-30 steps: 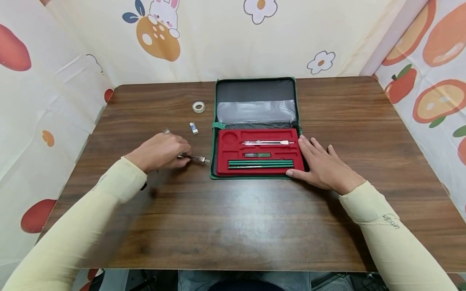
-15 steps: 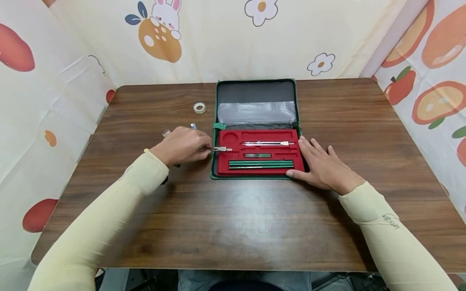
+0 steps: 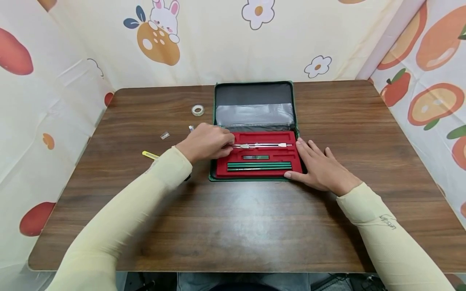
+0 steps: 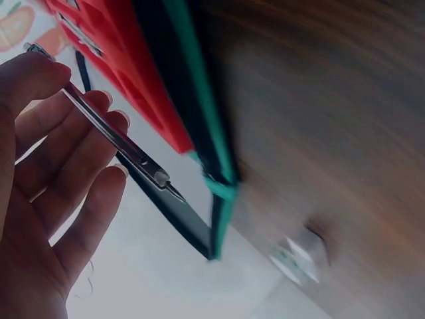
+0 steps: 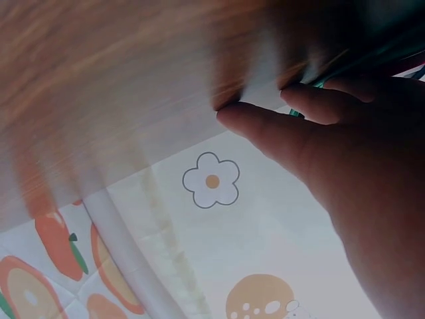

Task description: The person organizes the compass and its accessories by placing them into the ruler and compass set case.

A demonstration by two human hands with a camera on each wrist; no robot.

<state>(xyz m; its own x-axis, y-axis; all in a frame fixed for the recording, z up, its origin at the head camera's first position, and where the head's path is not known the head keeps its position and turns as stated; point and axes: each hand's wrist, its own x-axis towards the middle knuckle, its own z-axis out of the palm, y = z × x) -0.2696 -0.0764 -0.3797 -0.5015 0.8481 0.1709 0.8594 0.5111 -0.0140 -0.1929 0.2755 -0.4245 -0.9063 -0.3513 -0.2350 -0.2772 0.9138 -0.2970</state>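
Observation:
My left hand point(image 3: 211, 142) is over the left side of the red tray point(image 3: 233, 159) in an open green zip case point(image 3: 254, 93). Between thumb and fingers it pinches a slim metal drawing compass point(image 4: 113, 133), whose pointed tip shows in the left wrist view. The compass's head reaches toward another silver compass point(image 3: 271, 145) lying in the tray's upper slot. Below that sit a small green lead box point(image 3: 256, 157) and several green pencils point(image 3: 259, 166). My right hand point(image 3: 320, 167) rests with spread fingers on the right edge of the case.
Left of the case lie a tape roll point(image 3: 198, 110), a small white-and-blue eraser point(image 3: 191, 128), partly hidden behind my left hand, a small clear object point(image 3: 165, 135) and a yellow-handled tool point(image 3: 150, 154), partly covered by the left sleeve. The wooden table point(image 3: 233, 226) extends toward me.
My left hand has moved right with the compass, from the table left of the case to over the red tray. The yellow tool has come into view. My right hand has stayed put.

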